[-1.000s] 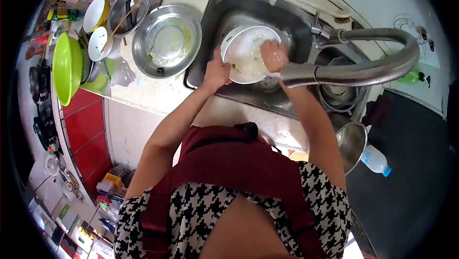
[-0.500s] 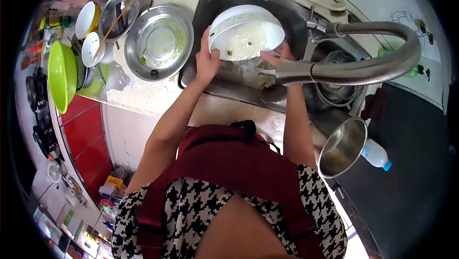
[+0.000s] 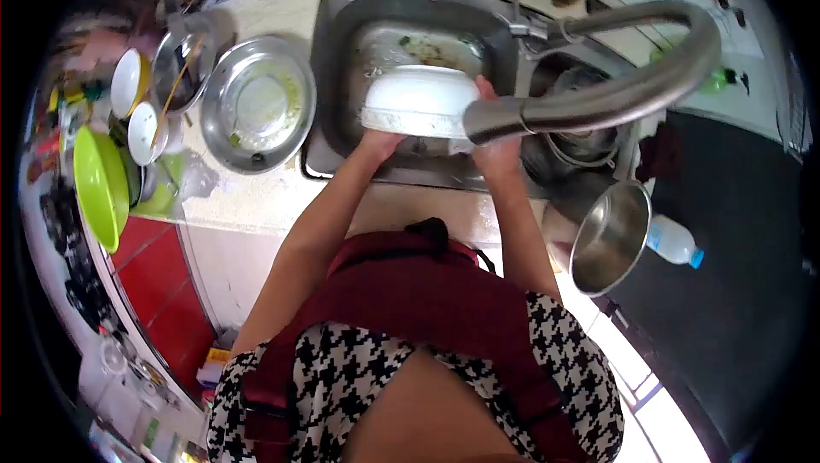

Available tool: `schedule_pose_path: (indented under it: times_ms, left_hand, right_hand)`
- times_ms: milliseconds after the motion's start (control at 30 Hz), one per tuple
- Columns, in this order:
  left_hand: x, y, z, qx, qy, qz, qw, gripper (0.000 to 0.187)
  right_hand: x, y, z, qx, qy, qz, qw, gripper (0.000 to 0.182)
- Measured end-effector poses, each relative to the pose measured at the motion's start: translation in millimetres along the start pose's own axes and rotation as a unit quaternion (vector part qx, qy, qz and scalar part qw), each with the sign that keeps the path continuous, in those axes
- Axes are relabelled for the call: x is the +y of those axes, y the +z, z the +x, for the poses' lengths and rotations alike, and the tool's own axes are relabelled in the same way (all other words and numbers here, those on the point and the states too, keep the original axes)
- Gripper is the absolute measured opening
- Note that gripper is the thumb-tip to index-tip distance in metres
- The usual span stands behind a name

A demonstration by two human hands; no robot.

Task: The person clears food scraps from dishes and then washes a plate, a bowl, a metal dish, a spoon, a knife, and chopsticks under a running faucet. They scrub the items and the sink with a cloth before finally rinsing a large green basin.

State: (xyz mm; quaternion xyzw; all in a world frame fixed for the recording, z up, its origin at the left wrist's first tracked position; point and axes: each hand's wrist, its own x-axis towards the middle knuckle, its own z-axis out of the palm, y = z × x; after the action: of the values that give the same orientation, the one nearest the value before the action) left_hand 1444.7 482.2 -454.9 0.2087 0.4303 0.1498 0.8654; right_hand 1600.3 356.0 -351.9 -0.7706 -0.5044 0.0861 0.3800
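Over the sink [image 3: 342,14] I hold a white bowl [image 3: 421,91], tipped so that mostly its outer side shows. My left hand [image 3: 382,143] grips its lower left edge, the fingers partly hidden under it. Around the right edge is my right hand [image 3: 495,143], partly covered by the end of the metal faucet [image 3: 598,113]. Water and bits of green food lie on the sink floor behind the bowl.
Left of the sink lie a metal basin [image 3: 260,104] with food remains, small bowls [image 3: 147,133] and a green basin [image 3: 101,190]. A metal pot [image 3: 610,238] and a bottle [image 3: 673,241] are at the right, near metal strainers [image 3: 589,138] in the second sink.
The white bowl has tipped over, from showing its inside to showing its outer side, and both hands have moved with it. The view has shifted, and food bits now show on the sink floor.
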Motion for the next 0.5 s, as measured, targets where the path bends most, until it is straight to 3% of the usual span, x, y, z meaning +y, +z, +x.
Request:
schedule_pose_path:
  times_ms: [33,67,200,300,433,500]
  left_hand:
    - [-9,-4,2,0.030,-0.016,0.079,0.996,0.034]
    - [-20,-19,11,0.055,-0.038,0.063,0.996,0.032]
    - [-4,1,-10,0.055,-0.040,0.212,0.975,0.034]
    - [20,19,-19,-0.037,-0.030,0.315,0.948,0.033]
    - [17,33,-17,-0.089,-0.026,0.304,0.948,0.032]
    - [16,40,-20,-0.134,-0.060,0.279,0.949,0.030]
  right_hand:
    - [-16,-11,-3,-0.074,0.118,-0.126,0.982,0.052]
    - [5,-5,-24,-0.099,0.132,-0.144,0.976,0.047]
    - [-25,-29,-30,-0.088,0.296,-0.087,0.947,0.038]
    - [-35,-45,-35,-0.099,0.393,-0.033,0.914,0.041]
    - [-62,-72,-37,-0.097,0.422,-0.030,0.901,0.066]
    - [-54,-64,-50,0.001,0.348,0.092,0.933,0.081]
